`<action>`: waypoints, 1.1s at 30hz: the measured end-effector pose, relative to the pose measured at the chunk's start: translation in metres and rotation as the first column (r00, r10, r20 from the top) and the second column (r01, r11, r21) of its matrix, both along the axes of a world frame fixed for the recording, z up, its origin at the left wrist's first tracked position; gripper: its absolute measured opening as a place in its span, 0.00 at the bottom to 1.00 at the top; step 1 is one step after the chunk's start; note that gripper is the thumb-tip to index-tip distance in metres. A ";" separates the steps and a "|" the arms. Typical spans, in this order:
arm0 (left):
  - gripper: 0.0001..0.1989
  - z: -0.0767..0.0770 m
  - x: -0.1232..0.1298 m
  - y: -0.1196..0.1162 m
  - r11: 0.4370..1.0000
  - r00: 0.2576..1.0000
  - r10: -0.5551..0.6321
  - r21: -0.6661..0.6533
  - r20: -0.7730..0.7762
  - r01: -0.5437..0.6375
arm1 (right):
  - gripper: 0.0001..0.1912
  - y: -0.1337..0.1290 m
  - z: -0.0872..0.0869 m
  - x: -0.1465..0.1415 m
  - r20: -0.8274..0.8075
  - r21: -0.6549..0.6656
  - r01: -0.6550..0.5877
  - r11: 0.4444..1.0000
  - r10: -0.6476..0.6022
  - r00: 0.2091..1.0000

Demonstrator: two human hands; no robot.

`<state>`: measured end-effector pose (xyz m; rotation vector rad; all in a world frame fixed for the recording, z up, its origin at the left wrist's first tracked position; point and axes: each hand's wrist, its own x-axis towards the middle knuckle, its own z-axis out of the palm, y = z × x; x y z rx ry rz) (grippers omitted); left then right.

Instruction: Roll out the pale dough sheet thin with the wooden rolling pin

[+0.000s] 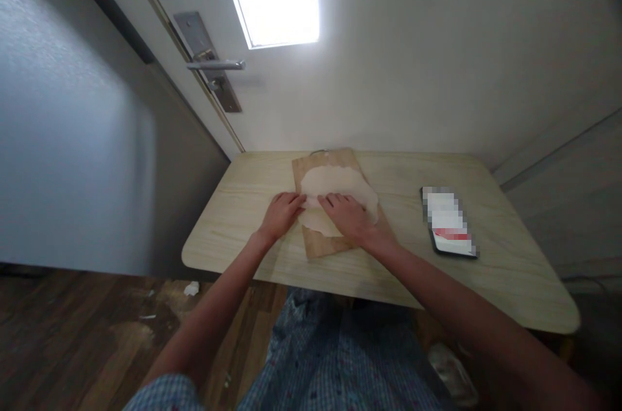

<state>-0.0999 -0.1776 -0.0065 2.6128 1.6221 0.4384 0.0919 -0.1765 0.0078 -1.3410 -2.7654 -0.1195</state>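
Observation:
A thin, pale dough sheet [335, 179] with an uneven outline lies on a wooden board [321, 246], overhanging its right edge slightly. My left hand [283, 215] is at the sheet's left edge, its fingers together and pressed on the dough. Across the middle of the sheet, my right hand [350, 220] rests with bent fingers closed on the dough. A narrow raised strip, like a fold, runs between the fingertips of both hands. My fingers and palms hide part of the sheet.
The board lies on a light wooden table [233, 203] with rounded corners. To the right is a phone [449, 223] with a lit, blurred screen. Behind the table stands a pale door with a metal handle [216, 65] and a bright window. White scraps [192, 288] lie on the floor.

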 end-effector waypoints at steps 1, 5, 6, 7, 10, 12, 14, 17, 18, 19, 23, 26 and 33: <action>0.15 0.002 -0.001 0.000 1.000 1.000 -0.009 0.007 0.000 0.009 | 0.21 -0.002 0.001 0.005 -0.002 -0.005 0.011 1.000 -0.011 1.000; 0.13 0.008 0.007 0.002 0.983 0.975 0.151 0.083 0.163 -0.166 | 0.20 -0.007 0.000 0.029 -0.049 -0.013 0.145 0.989 -0.145 0.988; 0.12 0.009 0.011 0.004 0.968 0.948 0.215 0.080 0.235 -0.240 | 0.20 -0.006 -0.002 0.036 -0.080 -0.023 0.193 0.981 -0.194 0.978; 0.11 0.010 0.015 0.007 0.950 0.909 0.279 0.050 0.308 -0.309 | 0.19 -0.005 -0.003 0.041 -0.123 -0.044 0.238 0.970 -0.242 0.963; 0.08 0.011 0.024 0.020 0.872 0.725 0.489 -0.259 0.484 -0.415 | 0.17 0.000 -0.008 0.053 -0.341 -0.176 0.329 0.928 -0.371 0.864; 0.07 0.011 0.028 0.029 0.801 0.620 0.594 -0.450 0.513 -0.395 | 0.15 0.005 -0.009 0.056 -0.533 -0.338 0.317 0.886 -0.458 0.712; 0.04 0.013 0.030 0.037 0.758 0.569 0.644 -0.525 0.511 -0.386 | 0.11 0.009 -0.009 0.057 -0.659 -0.568 0.195 0.799 -0.584 0.473; 0.02 0.021 0.031 0.044 0.704 0.514 0.698 -0.610 0.499 -0.363 | 0.04 0.010 -0.008 0.056 -0.619 -0.785 -0.110 0.609 -0.772 0.142; 0.03 0.024 0.030 0.046 0.677 0.490 0.721 -0.650 0.490 -0.345 | 0.03 0.010 -0.008 0.055 -0.591 -0.801 -0.177 0.571 -0.803 0.083; 0.04 0.027 0.030 0.047 0.648 0.466 0.743 -0.689 0.480 -0.325 | 0.04 0.009 -0.007 0.055 -0.576 -0.804 -0.215 0.555 -0.816 0.048; 0.05 0.035 0.024 0.054 0.546 0.362 0.818 -0.801 0.447 -0.246 | 0.05 0.008 -0.009 0.054 -0.565 -0.803 -0.222 0.553 -0.825 -0.010; 0.06 0.036 0.019 0.059 0.493 0.295 0.855 -0.847 0.428 -0.200 | 0.05 0.009 -0.013 0.052 -0.556 -0.803 -0.213 0.556 -0.829 -0.064; 0.07 0.032 0.018 0.064 0.501 0.280 0.847 -0.856 0.453 -0.131 | 0.04 0.010 -0.027 0.050 -0.632 -0.738 -0.236 0.632 -0.770 -0.086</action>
